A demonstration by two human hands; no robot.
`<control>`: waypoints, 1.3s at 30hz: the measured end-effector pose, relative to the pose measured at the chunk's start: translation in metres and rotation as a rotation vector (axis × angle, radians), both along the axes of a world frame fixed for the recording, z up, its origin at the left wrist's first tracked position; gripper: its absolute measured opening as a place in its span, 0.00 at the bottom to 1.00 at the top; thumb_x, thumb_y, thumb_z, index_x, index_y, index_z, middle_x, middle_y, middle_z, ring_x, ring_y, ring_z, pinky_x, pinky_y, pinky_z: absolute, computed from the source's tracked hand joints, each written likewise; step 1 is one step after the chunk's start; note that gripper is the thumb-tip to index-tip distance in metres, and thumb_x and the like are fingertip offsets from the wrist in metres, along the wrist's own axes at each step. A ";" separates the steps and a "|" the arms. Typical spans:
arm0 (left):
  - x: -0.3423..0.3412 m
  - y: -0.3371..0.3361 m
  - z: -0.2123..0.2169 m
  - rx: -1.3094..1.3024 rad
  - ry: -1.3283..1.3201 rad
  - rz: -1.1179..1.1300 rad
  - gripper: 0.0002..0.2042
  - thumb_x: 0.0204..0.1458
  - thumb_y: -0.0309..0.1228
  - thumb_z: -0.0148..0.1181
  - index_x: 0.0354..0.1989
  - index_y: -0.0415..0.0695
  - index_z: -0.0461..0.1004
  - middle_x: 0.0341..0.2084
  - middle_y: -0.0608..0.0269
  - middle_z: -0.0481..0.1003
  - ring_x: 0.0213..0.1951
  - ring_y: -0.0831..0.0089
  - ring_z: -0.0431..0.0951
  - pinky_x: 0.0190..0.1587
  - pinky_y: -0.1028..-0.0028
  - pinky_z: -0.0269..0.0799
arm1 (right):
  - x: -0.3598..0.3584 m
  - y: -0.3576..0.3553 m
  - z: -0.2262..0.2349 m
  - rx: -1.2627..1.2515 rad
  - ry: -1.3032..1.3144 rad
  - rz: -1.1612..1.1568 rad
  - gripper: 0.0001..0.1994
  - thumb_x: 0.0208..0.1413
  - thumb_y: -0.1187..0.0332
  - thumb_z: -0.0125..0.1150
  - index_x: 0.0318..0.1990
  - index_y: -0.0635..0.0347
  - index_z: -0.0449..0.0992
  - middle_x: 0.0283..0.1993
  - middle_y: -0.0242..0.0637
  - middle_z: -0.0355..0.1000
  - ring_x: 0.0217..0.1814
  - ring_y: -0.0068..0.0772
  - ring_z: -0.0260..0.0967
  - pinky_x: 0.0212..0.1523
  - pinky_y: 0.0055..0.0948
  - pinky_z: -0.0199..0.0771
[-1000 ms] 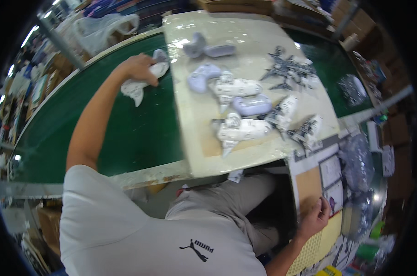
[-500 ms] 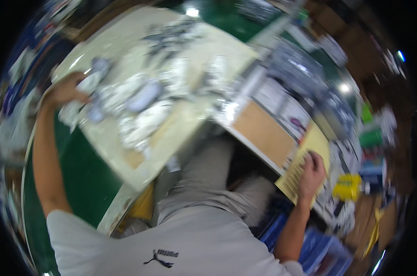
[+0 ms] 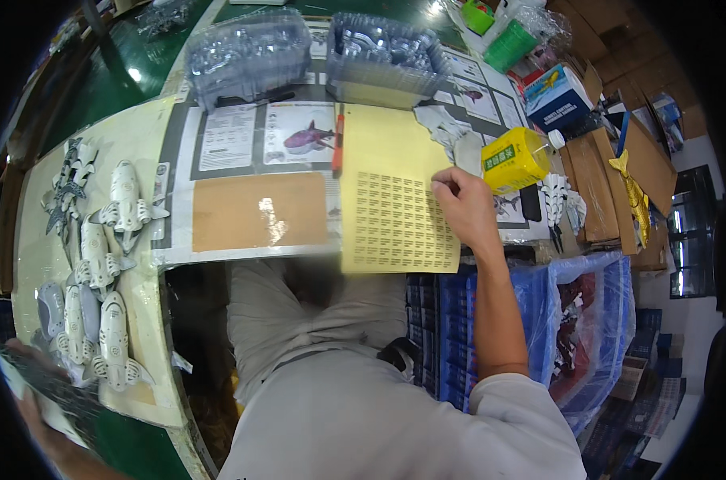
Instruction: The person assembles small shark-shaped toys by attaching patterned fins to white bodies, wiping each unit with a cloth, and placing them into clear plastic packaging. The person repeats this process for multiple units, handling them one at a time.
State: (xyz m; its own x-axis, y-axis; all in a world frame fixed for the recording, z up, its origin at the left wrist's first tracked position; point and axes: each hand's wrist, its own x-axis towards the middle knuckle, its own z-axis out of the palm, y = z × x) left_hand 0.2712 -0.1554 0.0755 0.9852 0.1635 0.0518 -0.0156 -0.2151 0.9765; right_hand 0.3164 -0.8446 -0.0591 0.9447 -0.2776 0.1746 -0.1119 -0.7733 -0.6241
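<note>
Beside the right edge of a yellow sheet of small printed labels [image 3: 385,144], my right hand [image 3: 469,212] is closed, thumb and forefinger together; whatever they pinch is too small to make out. At the far lower left, my left hand [image 3: 41,424] grips a blurred grey-and-white thing [image 3: 52,404] near the table's edge. Close to it, white toy shark bodies [image 3: 115,340] lie on a cream board [image 3: 159,352], with another white shark [image 3: 125,196] farther up and grey pieces [image 3: 51,308] among them.
Small grey-white shark parts [image 3: 71,188] are heaped at the board's far end. Clear plastic trays [image 3: 251,56] stand behind a brown pad [image 3: 259,212] and a red pen-like tool [image 3: 337,144]. A yellow bottle [image 3: 517,160] stands right, above a blue plastic-lined bin [image 3: 591,320].
My view has swung right, bringing the label sheet to the middle. My left hand appears lower at the left rim, still gripping; my right hand stays at the sheet, fingers curled.
</note>
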 end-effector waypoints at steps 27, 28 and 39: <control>0.018 -0.336 -0.135 -0.303 0.370 -0.659 0.43 0.40 0.26 0.84 0.69 0.38 0.67 0.52 0.59 0.79 0.51 0.72 0.82 0.56 0.69 0.80 | 0.009 0.000 -0.024 -0.281 -0.045 0.092 0.07 0.59 0.69 0.66 0.37 0.64 0.86 0.39 0.51 0.81 0.43 0.56 0.80 0.46 0.48 0.78; 0.021 -0.346 -0.134 -0.312 0.327 -0.703 0.44 0.41 0.27 0.84 0.69 0.36 0.67 0.53 0.58 0.79 0.50 0.72 0.82 0.56 0.69 0.80 | 0.009 0.000 -0.024 -0.271 -0.050 0.107 0.07 0.59 0.70 0.66 0.36 0.64 0.86 0.38 0.51 0.81 0.42 0.57 0.80 0.46 0.49 0.79; 0.039 -0.393 -0.148 0.118 0.115 -0.808 0.44 0.44 0.39 0.84 0.66 0.29 0.68 0.48 0.44 0.83 0.47 0.61 0.85 0.54 0.64 0.79 | 0.000 -0.001 -0.032 -0.202 -0.065 0.076 0.10 0.60 0.69 0.68 0.44 0.66 0.86 0.40 0.48 0.81 0.42 0.48 0.80 0.46 0.40 0.78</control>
